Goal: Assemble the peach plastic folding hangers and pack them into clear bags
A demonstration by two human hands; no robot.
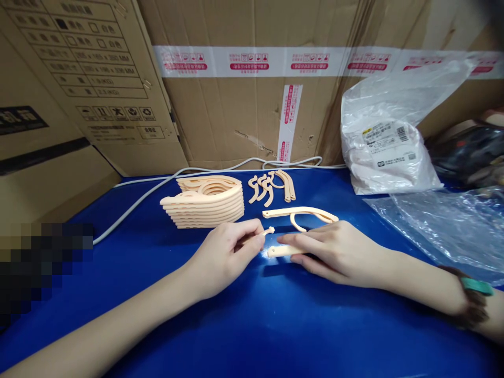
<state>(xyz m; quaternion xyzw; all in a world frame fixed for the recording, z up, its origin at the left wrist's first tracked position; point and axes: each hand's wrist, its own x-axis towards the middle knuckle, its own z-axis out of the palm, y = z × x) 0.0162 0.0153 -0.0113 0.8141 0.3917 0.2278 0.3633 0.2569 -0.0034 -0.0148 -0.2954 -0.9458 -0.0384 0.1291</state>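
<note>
My left hand (226,252) is closed in a pinch on a small peach plastic hook piece (269,231), held just above the blue table (252,325). My right hand (331,249) grips a flat peach hanger arm (279,251) lying on the table, close to the hook's end. Just behind my right hand lies another peach hanger part (301,214) with a curved loop. A stack of several peach hangers (207,202) sits behind my left hand. Several loose hook pieces (271,188) lie beside the stack.
Large cardboard boxes (252,94) wall in the back and left. A white cable (157,186) runs along the table's rear edge. A filled white plastic bag (388,147) and clear plastic film (444,226) lie at the right. A dark object (468,155) sits far right.
</note>
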